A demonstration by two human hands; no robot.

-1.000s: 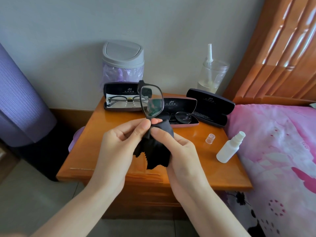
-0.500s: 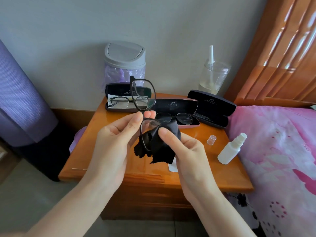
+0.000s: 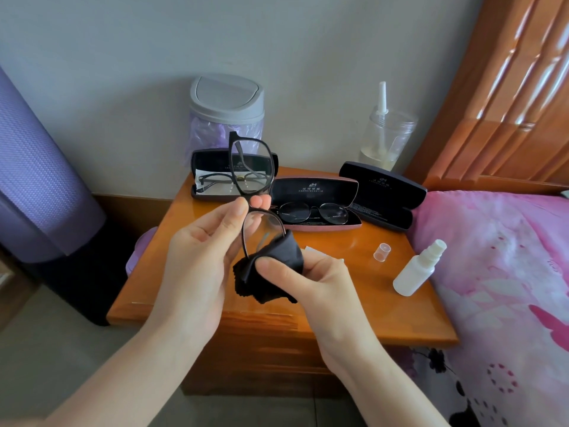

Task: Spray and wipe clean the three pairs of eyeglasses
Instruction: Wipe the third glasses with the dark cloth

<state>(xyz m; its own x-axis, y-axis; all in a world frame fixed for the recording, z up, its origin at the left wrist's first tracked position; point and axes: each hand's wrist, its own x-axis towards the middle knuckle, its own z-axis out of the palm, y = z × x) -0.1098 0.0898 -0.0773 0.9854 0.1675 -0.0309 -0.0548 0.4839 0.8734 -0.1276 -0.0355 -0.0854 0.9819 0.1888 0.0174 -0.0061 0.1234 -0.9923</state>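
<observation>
The left hand point(image 3: 203, 251) pinched the black glasses point(image 3: 251, 192) at the bridge, held upright; the right hand point(image 3: 308, 282) pinched the black cloth point(image 3: 274, 266) against the lower lens.

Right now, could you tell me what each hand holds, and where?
Left hand pinches the glasses at the bridge; right hand pinches the cloth over the lower lens.

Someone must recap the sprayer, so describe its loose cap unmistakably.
Find the orange wooden nightstand beside the pink bed. Near its right edge, left of the white plastic spray bottle, stands a tiny clear plastic cap. Unlike its opaque neighbours, it is see-through.
</observation>
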